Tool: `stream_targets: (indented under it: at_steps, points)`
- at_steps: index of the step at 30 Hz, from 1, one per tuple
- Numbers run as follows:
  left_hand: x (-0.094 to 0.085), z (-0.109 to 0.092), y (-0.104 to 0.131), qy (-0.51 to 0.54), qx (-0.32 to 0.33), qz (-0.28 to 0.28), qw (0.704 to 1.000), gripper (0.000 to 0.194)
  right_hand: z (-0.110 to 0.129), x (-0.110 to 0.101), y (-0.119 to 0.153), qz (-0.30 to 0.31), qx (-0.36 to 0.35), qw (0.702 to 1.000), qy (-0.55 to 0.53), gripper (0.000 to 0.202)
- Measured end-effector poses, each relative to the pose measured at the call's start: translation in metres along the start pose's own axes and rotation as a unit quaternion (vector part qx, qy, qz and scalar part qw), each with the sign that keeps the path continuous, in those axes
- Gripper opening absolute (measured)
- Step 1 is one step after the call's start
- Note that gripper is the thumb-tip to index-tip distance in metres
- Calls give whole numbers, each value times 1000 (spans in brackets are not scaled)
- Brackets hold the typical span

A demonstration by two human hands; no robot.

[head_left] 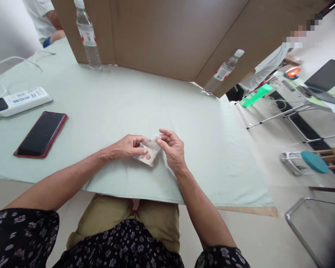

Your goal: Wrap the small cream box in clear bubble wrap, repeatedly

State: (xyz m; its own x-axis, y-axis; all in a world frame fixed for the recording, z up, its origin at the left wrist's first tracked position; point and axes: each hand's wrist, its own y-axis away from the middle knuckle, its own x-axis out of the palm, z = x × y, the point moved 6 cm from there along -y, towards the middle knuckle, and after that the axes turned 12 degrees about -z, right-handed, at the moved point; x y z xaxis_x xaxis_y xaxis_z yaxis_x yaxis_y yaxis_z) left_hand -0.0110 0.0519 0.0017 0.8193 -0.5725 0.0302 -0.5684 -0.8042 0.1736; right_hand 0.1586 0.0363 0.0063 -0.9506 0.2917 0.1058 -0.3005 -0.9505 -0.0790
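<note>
Near the front edge of the cloth-covered table (100,100), a small clear plastic bag (147,155) holds a flat, pale stack with reddish print on its face. My left hand (130,146) grips the bag from the left, its thumb lying on top of the stack. At the bag's upper right corner, my right hand (173,149) pinches the clear plastic between thumb and fingers. What exactly the stack in the bag consists of cannot be made out.
A phone with a red case (41,134) and a white power strip (22,101) lie at the left. Two water bottles (89,44) stand against a cardboard partition (167,33) at the back. People sit beyond it. A teal stool (315,162) is at the right.
</note>
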Motion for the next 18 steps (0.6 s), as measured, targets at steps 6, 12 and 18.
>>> stream_targets:
  at_steps: [6, 12, 18]
  points:
    - [-11, -4, -2, -46, 10, -105, 993, 47, 16, 8, 9, 22, -148, 981, 127, 27]
    - [-13, -5, -6, -109, 78, -167, 977, 43, 34, 20, 23, 20, -378, 886, 268, 9]
    - [-15, -12, -3, -201, 133, -205, 948, 37, 35, 29, 41, 36, -501, 778, 378, 8]
